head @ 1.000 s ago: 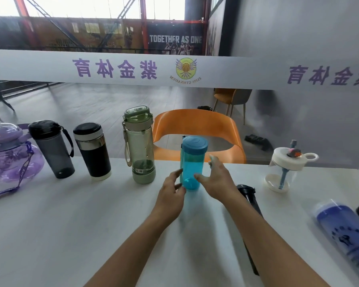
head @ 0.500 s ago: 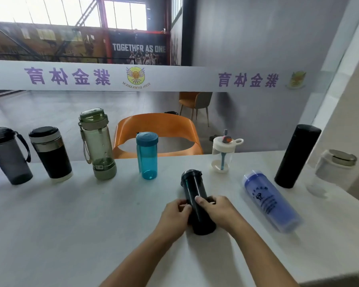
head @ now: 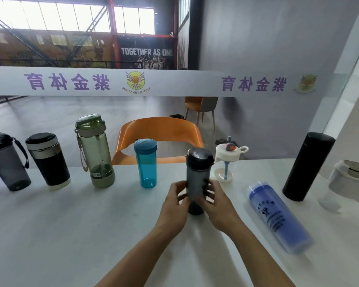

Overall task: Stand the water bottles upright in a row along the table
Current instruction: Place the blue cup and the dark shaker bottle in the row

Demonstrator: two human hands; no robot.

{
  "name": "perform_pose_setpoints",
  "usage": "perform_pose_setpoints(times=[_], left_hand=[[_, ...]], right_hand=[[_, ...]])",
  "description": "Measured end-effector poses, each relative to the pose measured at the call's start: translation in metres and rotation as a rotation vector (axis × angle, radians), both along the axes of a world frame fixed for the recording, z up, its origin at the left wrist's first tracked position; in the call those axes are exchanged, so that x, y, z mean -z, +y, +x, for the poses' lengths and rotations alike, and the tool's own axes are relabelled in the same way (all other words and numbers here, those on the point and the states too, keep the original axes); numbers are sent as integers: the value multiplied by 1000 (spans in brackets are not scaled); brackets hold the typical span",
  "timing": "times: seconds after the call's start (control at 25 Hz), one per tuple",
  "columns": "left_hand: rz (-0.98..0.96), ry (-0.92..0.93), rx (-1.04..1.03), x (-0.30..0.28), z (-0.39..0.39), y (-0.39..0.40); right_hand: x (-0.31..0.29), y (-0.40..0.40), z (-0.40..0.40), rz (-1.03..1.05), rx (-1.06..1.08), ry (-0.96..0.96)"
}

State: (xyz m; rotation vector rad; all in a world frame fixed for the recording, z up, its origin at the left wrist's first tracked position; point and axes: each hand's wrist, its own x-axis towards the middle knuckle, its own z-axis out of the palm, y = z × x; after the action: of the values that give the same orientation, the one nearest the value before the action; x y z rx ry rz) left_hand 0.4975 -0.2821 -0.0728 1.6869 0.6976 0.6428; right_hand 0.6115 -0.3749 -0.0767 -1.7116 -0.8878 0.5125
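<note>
A dark grey bottle (head: 197,179) with a black lid stands nearly upright in the middle of the white table (head: 71,224), gripped low on both sides by my left hand (head: 174,206) and my right hand (head: 218,206). Left of it a row stands upright: a teal bottle (head: 146,164), a green bottle (head: 94,152), a black-and-silver flask (head: 48,160) and a smoky grey bottle (head: 6,162). A blue bottle (head: 278,216) lies on its side to the right. A clear straw bottle (head: 229,162) stands just behind my right hand.
A tall black flask (head: 308,166) and a frosted bottle with a metal lid (head: 346,179) stand at the far right near the table's edge. An orange chair (head: 160,131) sits behind the table. A purple bottle shows only as a sliver at the left edge.
Both hands left the teal bottle, took the dark grey bottle that lay on its side, and have tipped it up to nearly upright. My view swung to the right.
</note>
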Motion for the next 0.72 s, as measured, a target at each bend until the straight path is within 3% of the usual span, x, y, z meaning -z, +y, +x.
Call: perform_pose_setpoints(times=[0.56,0.64,0.72], left_hand=[[88,63,-7,7,43,68],[82,56,-36,6,42,64],[109,72,-98,5,40,58]], right_hand=[[4,82,46,-9,-15,-44],[2,72,46,-22,74,-143],[-6,55,51,85,331,-213]])
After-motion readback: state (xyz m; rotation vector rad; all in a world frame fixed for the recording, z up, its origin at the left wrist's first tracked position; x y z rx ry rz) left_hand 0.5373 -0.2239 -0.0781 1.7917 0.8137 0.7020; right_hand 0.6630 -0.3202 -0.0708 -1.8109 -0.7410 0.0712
